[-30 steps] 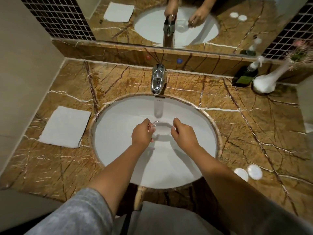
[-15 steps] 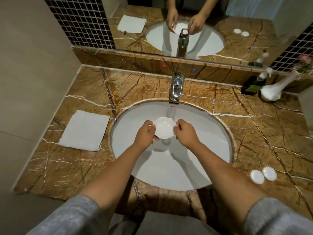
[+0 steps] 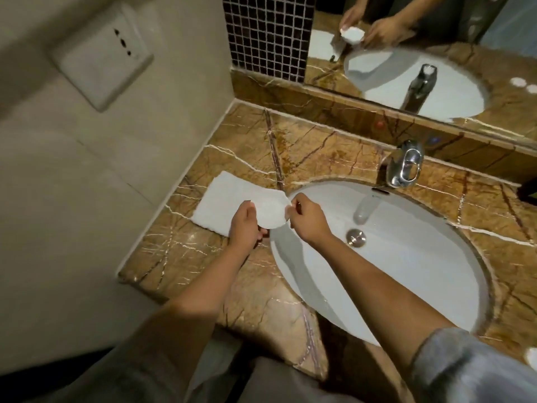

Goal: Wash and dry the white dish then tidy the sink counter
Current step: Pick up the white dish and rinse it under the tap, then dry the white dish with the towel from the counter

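Observation:
A small white dish (image 3: 270,210) is held between both my hands, above the left rim of the sink and the right end of a folded white towel (image 3: 223,202). My left hand (image 3: 245,225) grips its left edge and my right hand (image 3: 306,219) pinches its right edge. The towel lies flat on the brown marble counter (image 3: 203,269) to the left of the white oval sink (image 3: 406,274).
A chrome faucet (image 3: 404,167) stands behind the sink, with the drain (image 3: 356,237) below it. A mirror (image 3: 421,53) runs along the back wall. The beige side wall (image 3: 87,170) closes the counter's left end. A white round item (image 3: 531,354) shows at the far right edge.
Both hands have carried the dish out of the basin, from under the faucet leftward to over the towel's edge. My view has swung left.

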The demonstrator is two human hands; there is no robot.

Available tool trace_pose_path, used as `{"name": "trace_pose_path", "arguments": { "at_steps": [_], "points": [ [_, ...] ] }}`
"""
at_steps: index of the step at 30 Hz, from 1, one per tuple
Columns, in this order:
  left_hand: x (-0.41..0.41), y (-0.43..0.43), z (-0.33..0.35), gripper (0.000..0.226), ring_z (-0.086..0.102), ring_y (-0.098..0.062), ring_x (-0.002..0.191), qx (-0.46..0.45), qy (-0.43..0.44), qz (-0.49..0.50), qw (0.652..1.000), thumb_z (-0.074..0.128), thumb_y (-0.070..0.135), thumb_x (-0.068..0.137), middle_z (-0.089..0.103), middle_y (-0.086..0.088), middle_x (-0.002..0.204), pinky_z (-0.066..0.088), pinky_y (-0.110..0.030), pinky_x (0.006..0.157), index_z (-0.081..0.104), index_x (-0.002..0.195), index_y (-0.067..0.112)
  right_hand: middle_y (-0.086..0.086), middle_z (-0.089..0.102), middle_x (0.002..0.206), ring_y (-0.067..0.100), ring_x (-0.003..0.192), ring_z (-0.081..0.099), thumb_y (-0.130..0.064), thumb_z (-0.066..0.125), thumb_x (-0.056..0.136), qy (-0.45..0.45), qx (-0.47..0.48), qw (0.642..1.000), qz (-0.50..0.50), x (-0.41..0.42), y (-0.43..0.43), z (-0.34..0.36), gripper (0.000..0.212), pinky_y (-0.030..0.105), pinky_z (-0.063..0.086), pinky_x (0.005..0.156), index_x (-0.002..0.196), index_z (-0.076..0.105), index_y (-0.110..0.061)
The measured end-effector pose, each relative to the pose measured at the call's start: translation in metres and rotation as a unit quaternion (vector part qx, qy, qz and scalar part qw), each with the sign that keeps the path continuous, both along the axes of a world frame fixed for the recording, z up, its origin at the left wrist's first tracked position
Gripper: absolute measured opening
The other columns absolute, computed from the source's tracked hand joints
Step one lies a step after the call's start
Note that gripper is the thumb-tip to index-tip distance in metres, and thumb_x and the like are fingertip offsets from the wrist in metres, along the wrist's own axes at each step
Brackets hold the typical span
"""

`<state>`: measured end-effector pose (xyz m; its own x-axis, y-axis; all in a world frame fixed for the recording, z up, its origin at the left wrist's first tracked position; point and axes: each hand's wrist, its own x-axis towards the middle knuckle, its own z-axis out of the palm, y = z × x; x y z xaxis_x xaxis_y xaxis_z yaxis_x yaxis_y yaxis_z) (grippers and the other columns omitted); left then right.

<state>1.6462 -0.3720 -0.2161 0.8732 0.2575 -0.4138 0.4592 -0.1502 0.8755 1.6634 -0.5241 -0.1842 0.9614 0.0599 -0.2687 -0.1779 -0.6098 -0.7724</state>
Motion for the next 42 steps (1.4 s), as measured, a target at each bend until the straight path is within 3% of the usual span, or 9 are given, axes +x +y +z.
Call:
{"name": "trace_pose_path", "arguments": {
  "at_steps": [9, 13, 17, 22, 28, 31, 36, 39, 42],
  "points": [
    [-0.014, 0.109, -0.006, 0.033, 0.045, -0.009, 0.035, 0.021, -0.003, 0.123, 0.992, 0.03, 0.034, 0.101, 0.057, -0.006, 0.062, 0.032, -0.021, 0.037, 0.054, 0.113, 0.016, 0.006, 0.064, 0.087, 0.028, 0.087, 0.06, -0.038, 0.051, 0.093, -0.044, -0.039, 0.993, 0.103, 0.028, 0.105, -0.011, 0.025, 0.033, 0.04, 0.066, 0.094, 0.057, -0.013],
    [-0.021, 0.134, -0.008, 0.03, 0.046, -0.01, 0.034, 0.021, -0.006, 0.149, 0.989, 0.03, 0.039, 0.098, 0.058, -0.002, 0.053, 0.034, -0.021, 0.036, 0.054, 0.111, 0.028, 0.013, 0.052, 0.13, 0.032, 0.124, 0.045, -0.037, 0.059, 0.087, -0.07, -0.195, 0.975, 0.084, 0.052, 0.112, -0.023, 0.05, 0.042, 0.04, 0.098, 0.128, 0.047, -0.011],
    [-0.029, 0.147, -0.01, 0.026, 0.05, -0.015, 0.044, 0.0, -0.003, 0.18, 0.984, 0.033, 0.044, 0.097, 0.062, -0.002, 0.062, 0.036, -0.025, 0.043, 0.055, 0.105, 0.033, 0.013, 0.043, 0.139, 0.033, 0.133, 0.035, -0.044, 0.067, 0.078, -0.016, -0.249, 0.966, 0.062, 0.067, 0.115, -0.031, 0.07, 0.044, 0.034, 0.107, 0.135, 0.042, -0.012],
    [-0.031, 0.158, -0.006, 0.026, 0.049, -0.011, 0.043, -0.016, -0.014, 0.194, 0.981, 0.031, 0.034, 0.098, 0.058, -0.011, 0.08, 0.034, -0.02, 0.036, 0.055, 0.107, 0.025, 0.012, 0.062, 0.095, 0.032, 0.097, 0.062, -0.03, 0.066, 0.076, 0.056, -0.194, 0.979, 0.037, 0.073, 0.125, -0.021, 0.027, 0.035, 0.048, 0.07, 0.093, 0.058, -0.009],
    [-0.03, 0.164, -0.003, 0.024, 0.048, -0.006, 0.039, -0.008, -0.02, 0.213, 0.977, 0.03, 0.033, 0.1, 0.06, -0.015, 0.087, 0.035, -0.016, 0.034, 0.051, 0.107, 0.026, 0.007, 0.058, 0.095, 0.019, 0.079, 0.048, -0.014, 0.067, 0.076, -0.242, -0.258, 0.922, 0.156, 0.015, 0.132, -0.016, 0.021, 0.029, 0.036, 0.061, 0.091, 0.054, -0.012],
    [-0.031, 0.168, -0.004, 0.023, 0.05, -0.009, 0.046, -0.02, -0.024, 0.23, 0.973, 0.03, 0.032, 0.1, 0.059, -0.012, 0.088, 0.036, -0.015, 0.035, 0.051, 0.11, 0.025, 0.009, 0.058, 0.103, 0.026, 0.093, 0.053, -0.037, 0.058, 0.081, -0.252, -0.272, 0.89, 0.265, -0.018, 0.124, -0.026, 0.031, 0.037, 0.048, 0.07, 0.1, 0.054, -0.013],
    [-0.034, 0.168, -0.003, 0.02, 0.051, -0.009, 0.048, -0.033, -0.01, 0.243, 0.969, 0.033, 0.036, 0.1, 0.059, -0.007, 0.089, 0.038, -0.016, 0.038, 0.052, 0.102, 0.033, 0.007, 0.061, 0.11, 0.027, 0.099, 0.057, -0.043, 0.047, 0.09, -0.285, -0.235, 0.892, 0.262, -0.025, 0.121, -0.027, 0.04, 0.04, 0.051, 0.081, 0.12, 0.052, -0.018],
    [-0.036, 0.167, -0.001, 0.023, 0.052, -0.01, 0.049, -0.038, -0.004, 0.242, 0.97, 0.033, 0.038, 0.099, 0.06, -0.005, 0.083, 0.038, -0.018, 0.04, 0.053, 0.108, 0.031, 0.013, 0.044, 0.144, 0.034, 0.132, 0.04, -0.052, 0.047, 0.09, -0.22, -0.269, 0.894, 0.283, -0.01, 0.126, -0.025, 0.058, 0.051, 0.036, 0.108, 0.142, 0.037, -0.027],
    [-0.037, 0.165, 0.002, 0.028, 0.054, -0.009, 0.043, -0.072, -0.012, 0.239, 0.968, 0.033, 0.034, 0.101, 0.057, -0.002, 0.086, 0.042, -0.019, 0.038, 0.05, 0.121, 0.023, 0.012, 0.022, 0.158, 0.037, 0.141, 0.027, -0.051, 0.047, 0.092, -0.149, -0.323, 0.878, 0.321, -0.007, 0.136, -0.03, 0.067, 0.052, 0.022, 0.115, 0.15, 0.018, -0.034]
  ]
}}
